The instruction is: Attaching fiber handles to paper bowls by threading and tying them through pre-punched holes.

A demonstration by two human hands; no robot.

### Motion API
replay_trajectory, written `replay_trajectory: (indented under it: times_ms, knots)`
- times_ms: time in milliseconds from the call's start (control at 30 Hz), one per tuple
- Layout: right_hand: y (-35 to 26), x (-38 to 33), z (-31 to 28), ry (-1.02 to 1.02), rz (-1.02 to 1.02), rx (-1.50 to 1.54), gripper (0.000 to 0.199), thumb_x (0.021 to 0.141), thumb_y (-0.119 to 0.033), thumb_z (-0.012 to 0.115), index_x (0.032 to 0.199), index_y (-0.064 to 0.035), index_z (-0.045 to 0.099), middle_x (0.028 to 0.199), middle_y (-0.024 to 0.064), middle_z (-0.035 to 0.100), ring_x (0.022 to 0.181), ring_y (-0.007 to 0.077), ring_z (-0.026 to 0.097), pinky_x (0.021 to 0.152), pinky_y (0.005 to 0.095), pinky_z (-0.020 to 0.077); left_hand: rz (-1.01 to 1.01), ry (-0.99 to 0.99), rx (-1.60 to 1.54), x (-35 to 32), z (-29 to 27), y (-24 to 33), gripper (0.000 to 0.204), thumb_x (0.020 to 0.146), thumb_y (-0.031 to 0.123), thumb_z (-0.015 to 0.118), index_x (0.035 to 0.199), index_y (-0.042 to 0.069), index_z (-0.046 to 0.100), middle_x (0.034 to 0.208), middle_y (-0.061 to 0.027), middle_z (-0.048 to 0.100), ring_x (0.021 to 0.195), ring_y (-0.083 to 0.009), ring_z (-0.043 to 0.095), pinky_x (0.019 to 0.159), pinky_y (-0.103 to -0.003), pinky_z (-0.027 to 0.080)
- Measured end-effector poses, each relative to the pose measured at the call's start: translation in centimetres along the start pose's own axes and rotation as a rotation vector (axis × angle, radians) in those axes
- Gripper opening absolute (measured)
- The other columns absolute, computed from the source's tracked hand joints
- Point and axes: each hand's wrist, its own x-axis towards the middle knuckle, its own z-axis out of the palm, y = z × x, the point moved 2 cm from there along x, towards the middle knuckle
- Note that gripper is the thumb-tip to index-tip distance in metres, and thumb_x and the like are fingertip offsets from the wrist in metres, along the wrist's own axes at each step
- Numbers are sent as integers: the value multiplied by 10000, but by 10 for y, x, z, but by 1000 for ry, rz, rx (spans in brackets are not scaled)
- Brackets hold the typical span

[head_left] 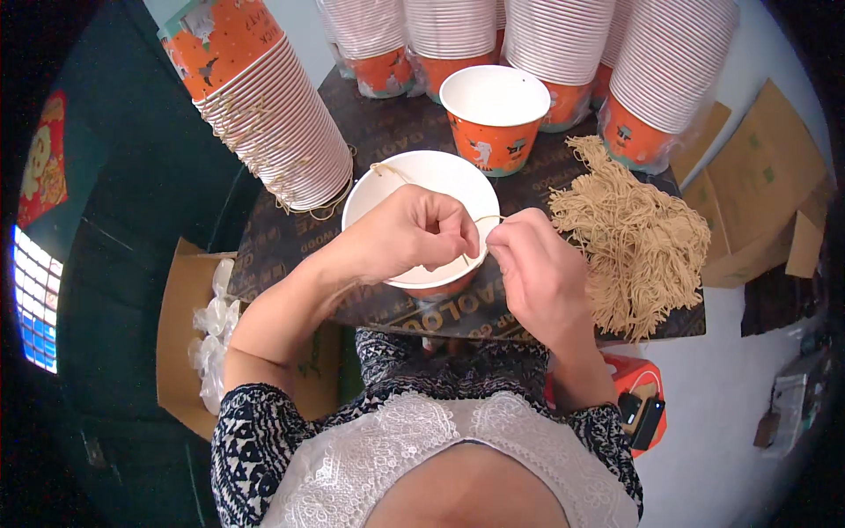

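Note:
A white-lined paper bucket (440, 176) stands on the dark table in front of me, its orange outside just showing below the rim. A thin tan cord (384, 167) hangs at its left rim, and more cord shows between my hands at the right rim. My left hand (424, 231) reaches over the bucket's opening with its fingers curled in a pinch on the cord. Just outside the right rim, my right hand (539, 268) pinches the cord too, thumb against forefinger. The fingertips partly hide where the cord meets the rim.
A tall nested stack of corded buckets (280, 123) leans at the left. Behind stand a single orange bucket (493, 145) and several wrapped stacks (563, 44). Tan cords (629, 238) lie heaped at right. Cardboard boxes (761, 185) flank the table (290, 251).

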Motion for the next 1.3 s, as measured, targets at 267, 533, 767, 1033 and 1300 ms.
replay_trajectory:
  times_ms: [267, 533, 767, 1033, 1300]
  knots:
    - [0, -1, 4, -30, 14, 86, 135, 815, 66, 630, 914, -9, 579, 809, 142, 556, 680, 326, 592, 594, 380, 469, -125, -20, -167, 2, -3, -3, 114, 794, -53, 620, 703, 5, 580, 774, -129, 684, 609, -103, 547, 538, -233, 420]
    - [5, 2, 3, -121, 58, 140, 122, 845, -25, 649, 953, -44, 595, 858, 132, 610, 777, 331, 641, 647, 404, 505, -142, -57, -101, 4, -1, -4, 47, 806, -32, 687, 846, -52, 676, 775, -95, 691, 644, -113, 589, 601, -240, 470]
    - [3, 18, -5, -106, 109, 247, 160, 865, -25, 626, 1024, -40, 610, 908, 148, 632, 815, 364, 640, 696, 410, 511, -137, -116, -100, 3, -3, -2, 79, 810, -13, 723, 870, -50, 687, 780, -79, 683, 661, -114, 597, 615, -241, 477]
    - [-4, 33, 5, -146, -47, 342, 204, 846, 55, 642, 1040, -8, 638, 904, 132, 639, 785, 256, 655, 696, 327, 527, -138, -158, -45, 4, -2, -1, 61, 808, 5, 746, 844, -18, 702, 743, -32, 660, 664, -79, 583, 606, -232, 461]
    - [-16, 39, -4, 50, -193, 222, 345, 815, 115, 603, 1141, 0, 608, 1164, 171, 592, 769, 230, 627, 665, 280, 515, -131, -129, 28, 6, 2, 1, 45, 818, -7, 719, 824, -25, 679, 711, -36, 643, 657, -97, 587, 603, -226, 457]
